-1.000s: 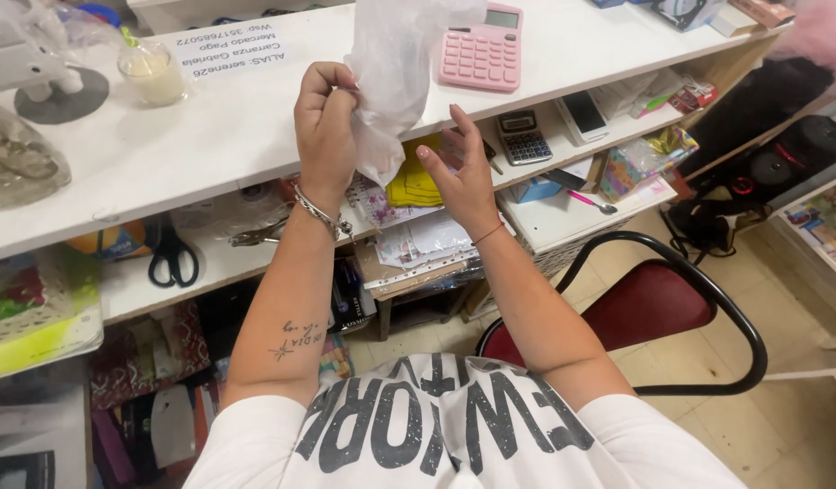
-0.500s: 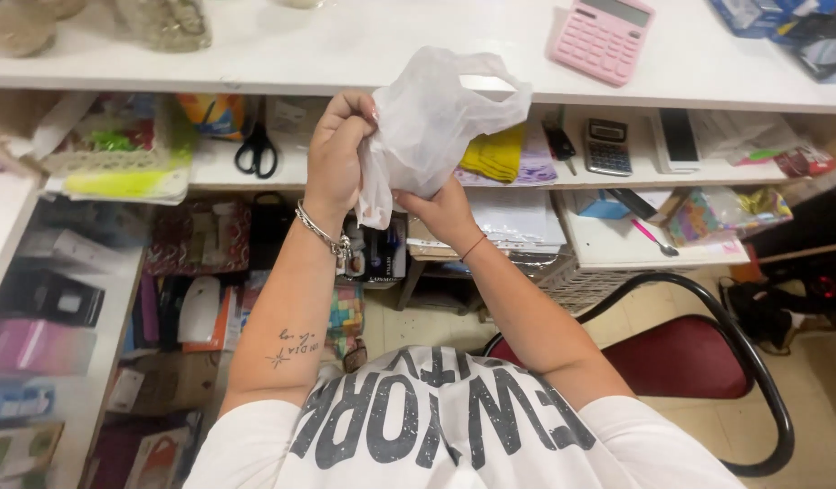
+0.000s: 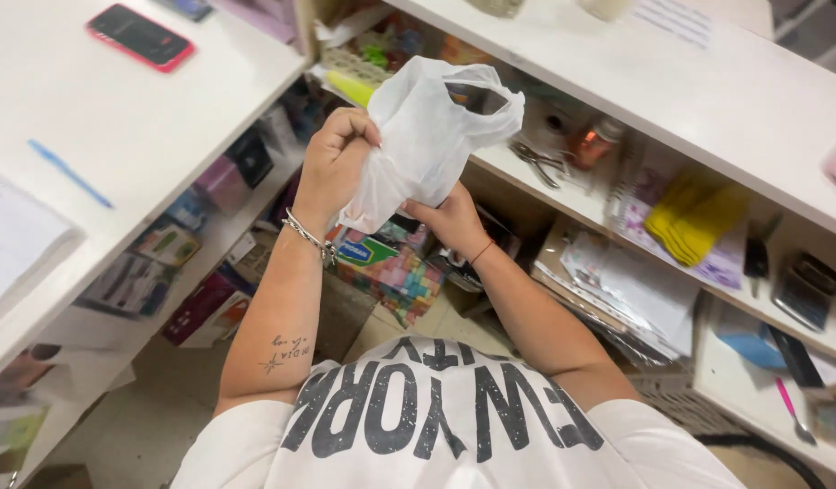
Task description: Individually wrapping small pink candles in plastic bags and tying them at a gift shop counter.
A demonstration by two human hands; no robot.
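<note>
we're in a cluttered shop corner: white counter (image 3: 164, 136) on the left, long white shelf unit (image 3: 708, 118) running off to the right, stock packed underneath. on the counter a red-cased phone (image 3: 139, 36) and a blue pen (image 3: 69, 174); on the lower shelf a yellow cloth stack (image 3: 694, 217), loose papers (image 3: 631, 290), scissors (image 3: 536, 163).

the white plastic bag (image 3: 427, 136) is held up in mid-air in front of the chest, between the two counters, clear of every surface. left hand (image 3: 336, 163) is closed, pinching the bag's side up high. right hand (image 3: 454, 222) is curled under the bunched bottom, gripping it from below. we judge the split grip, one hand high and one low, is there to pull the film apart and open it.

bag's long axis runs diagonal, lower left to upper right. handle loops and mouth point up and away toward the shelf; closed end points down toward the torso.

silver bracelet (image 3: 309, 240) on left wrist, thin red cord (image 3: 483, 252) on right.
</note>
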